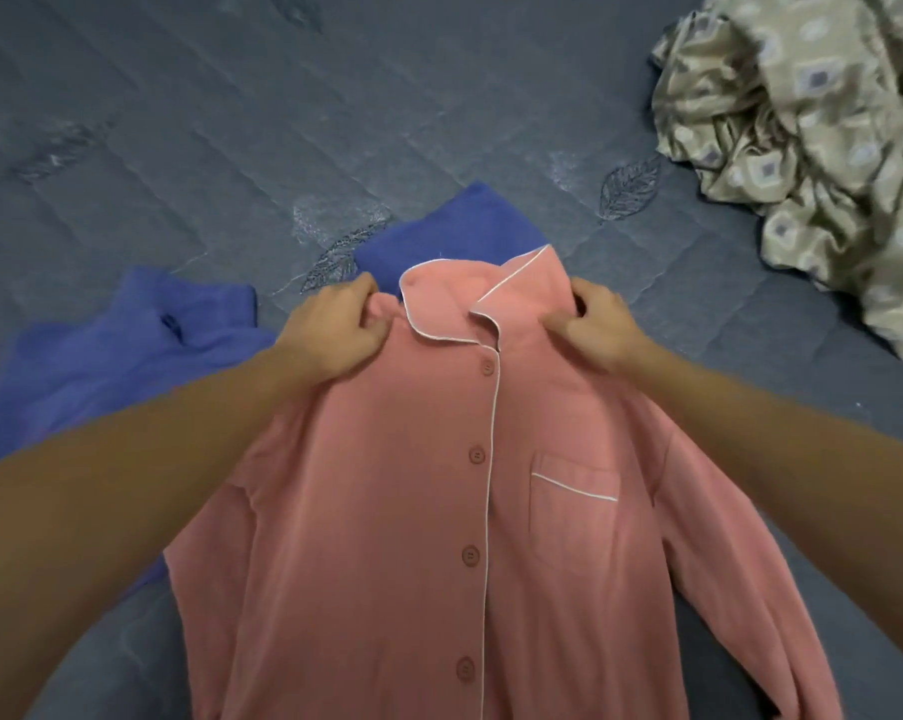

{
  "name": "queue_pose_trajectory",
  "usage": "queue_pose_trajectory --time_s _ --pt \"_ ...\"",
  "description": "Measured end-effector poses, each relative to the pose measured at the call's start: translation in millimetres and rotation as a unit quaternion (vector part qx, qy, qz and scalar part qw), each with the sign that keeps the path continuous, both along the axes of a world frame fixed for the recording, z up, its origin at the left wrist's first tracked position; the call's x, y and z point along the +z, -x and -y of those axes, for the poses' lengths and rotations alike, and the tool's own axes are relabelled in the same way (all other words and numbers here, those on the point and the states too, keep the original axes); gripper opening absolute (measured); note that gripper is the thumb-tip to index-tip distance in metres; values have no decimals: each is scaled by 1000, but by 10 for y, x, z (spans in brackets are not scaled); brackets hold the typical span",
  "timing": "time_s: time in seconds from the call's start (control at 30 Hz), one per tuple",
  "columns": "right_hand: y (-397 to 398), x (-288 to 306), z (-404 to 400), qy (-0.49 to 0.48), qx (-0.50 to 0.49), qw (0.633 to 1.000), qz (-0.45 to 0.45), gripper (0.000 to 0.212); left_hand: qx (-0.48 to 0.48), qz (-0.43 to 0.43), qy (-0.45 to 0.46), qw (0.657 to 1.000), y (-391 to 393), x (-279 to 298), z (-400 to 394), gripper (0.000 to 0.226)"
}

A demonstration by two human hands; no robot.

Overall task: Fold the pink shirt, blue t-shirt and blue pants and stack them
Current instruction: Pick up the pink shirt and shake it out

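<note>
Pink shirt (439, 511) front-up, buttoned, collar away from the person, lying over the bed (179, 122). White piping on collar, placket and chest pocket (574, 491). Left hand (335, 324) pinches the shirt's shoulder left of the collar; right hand (595, 324) pinches the shoulder on the other side, fingers curled into fabric. Sleeves trail down either side of the shirt body.

Step looks like spreading or flattening the shirt before folding. To do well: keep both shoulder grips level, pull taut so the placket runs straight, lay flat, smooth wrinkles, then bring sleeves in.

Blue garment (101, 366) lies partly under the shirt, showing left of it and beyond the collar; can't tell if t-shirt, pants or both. Crumpled beige patterned cloth (802, 148) well right of the shirt, past the collar end.

No brand, label or readable writing visible.
</note>
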State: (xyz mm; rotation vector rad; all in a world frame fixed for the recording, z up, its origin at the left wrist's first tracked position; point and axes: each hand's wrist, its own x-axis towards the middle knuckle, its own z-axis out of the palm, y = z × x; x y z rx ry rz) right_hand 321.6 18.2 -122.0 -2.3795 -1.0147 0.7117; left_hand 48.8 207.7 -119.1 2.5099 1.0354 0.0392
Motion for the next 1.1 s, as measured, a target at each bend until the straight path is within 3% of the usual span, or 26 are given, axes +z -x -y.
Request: queue_pose_trajectory --time_s 0.07,0.13,0.2,0.3,0.43,0.53,0.6,0.7,0.8,0.87,0.93,1.1 --pt "-55 51 -60 -28 -8 997 -72 33 -20 -7 33 999 -101 107 -10 32" --pt "-92 64 -92 -50 13 995 -82 24 -37 -14 34 999 -193 187 -26 31" --pt "-97 80 -74 -73 32 996 -47 9 -38 -20 67 997 -292 237 -52 37" --pt "-53 152 -12 -81 41 995 45 27 -43 -4 180 983 -423 286 -72 47" --pt "6 324 18 -148 52 981 111 27 -64 146 289 944 -515 369 -69 21" --pt "4 366 -36 -174 26 976 131 26 -14 205 196 959 -539 358 -55 8" --pt "-31 268 -69 -136 8 978 156 24 33 136 94 986 -577 264 -12 10" --pt "-40 59 -105 -49 -32 986 157 19 86 24 -27 996 -723 175 169 16" --pt "79 -33 -42 -36 -52 966 249 25 30 37 -179 983 -758 77 333 15" --pt "197 -67 58 -56 -1 952 302 27 -16 89 -196 976 -724 24 409 15" --pt "268 -140 143 -63 88 954 281 34 -61 84 -177 979 -692 -57 462 27" --pt "24 -398 285 82 136 955 250 60 -87 -91 -108 986 -636 -318 365 72"
